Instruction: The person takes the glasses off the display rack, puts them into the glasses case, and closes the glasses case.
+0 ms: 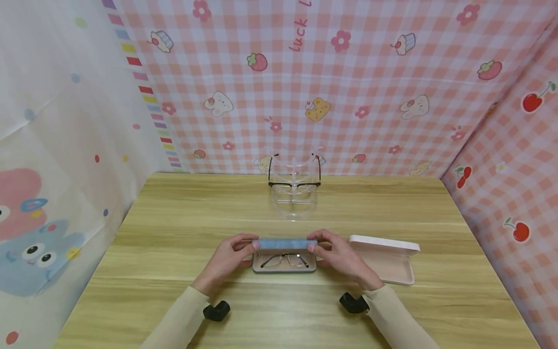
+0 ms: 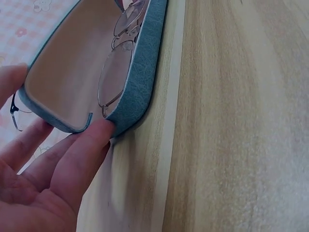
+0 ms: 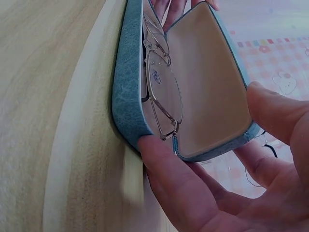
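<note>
A blue glasses case point(image 1: 287, 244) lies on the table with its lid raised partway, the pale lining showing. Inside it rests a pair of thin metal-framed eyeglasses point(image 3: 165, 89), lenses toward the front. My left hand point(image 1: 229, 258) grips the case's left end; the left wrist view shows the thumb point(image 2: 12, 79) on the lid and a fingertip at the lower rim. At the opposite end my right hand point(image 1: 339, 255) holds it likewise, its thumb point(image 3: 270, 106) on the lid's edge and a finger against the base corner.
Right of my right hand stands a white glasses case point(image 1: 385, 245), its lid up and pink lining showing. Behind the blue case, a clear display stand point(image 1: 294, 208) carries dark-framed glasses point(image 1: 294, 184). Patterned cloth point(image 1: 375, 82) hangs along the wooden table's point(image 1: 209, 208) back and sides.
</note>
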A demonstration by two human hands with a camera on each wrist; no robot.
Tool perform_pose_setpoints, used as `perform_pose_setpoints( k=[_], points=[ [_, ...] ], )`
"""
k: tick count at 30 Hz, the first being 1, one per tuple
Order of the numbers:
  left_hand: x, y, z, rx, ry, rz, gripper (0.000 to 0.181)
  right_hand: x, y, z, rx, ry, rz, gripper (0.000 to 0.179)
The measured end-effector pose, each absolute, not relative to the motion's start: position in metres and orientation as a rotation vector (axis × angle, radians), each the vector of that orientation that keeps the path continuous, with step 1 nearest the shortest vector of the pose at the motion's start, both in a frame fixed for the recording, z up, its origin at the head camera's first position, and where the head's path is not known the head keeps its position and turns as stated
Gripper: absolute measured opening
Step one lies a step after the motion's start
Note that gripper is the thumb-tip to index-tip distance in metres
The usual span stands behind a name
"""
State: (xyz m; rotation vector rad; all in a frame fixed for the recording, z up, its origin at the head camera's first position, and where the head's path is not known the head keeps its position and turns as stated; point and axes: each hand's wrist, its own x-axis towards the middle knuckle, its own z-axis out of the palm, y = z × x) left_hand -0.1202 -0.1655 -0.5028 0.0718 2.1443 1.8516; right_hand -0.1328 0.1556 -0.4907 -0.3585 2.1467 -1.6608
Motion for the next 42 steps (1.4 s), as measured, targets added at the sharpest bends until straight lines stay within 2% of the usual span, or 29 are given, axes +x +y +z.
perform_pose_setpoints(
  k=[17,24,42],
  points=[
    [-0.121,-0.174,-0.510,0.200,2.207,1.794,0.043,-0.131,0.163,-0.494,-0.513,2.291,-1.524,0.034],
    [-0.120,-0.175,-0.511,0.238,2.185,1.802,0.046,-0.129,0.162,-0.498,-0.547,2.330,-1.522,0.031],
    [-0.117,-0.177,-0.511,0.294,2.263,1.673,0.049,-0.128,0.160,-0.501,-0.490,2.444,-1.442,0.029]
  ],
)
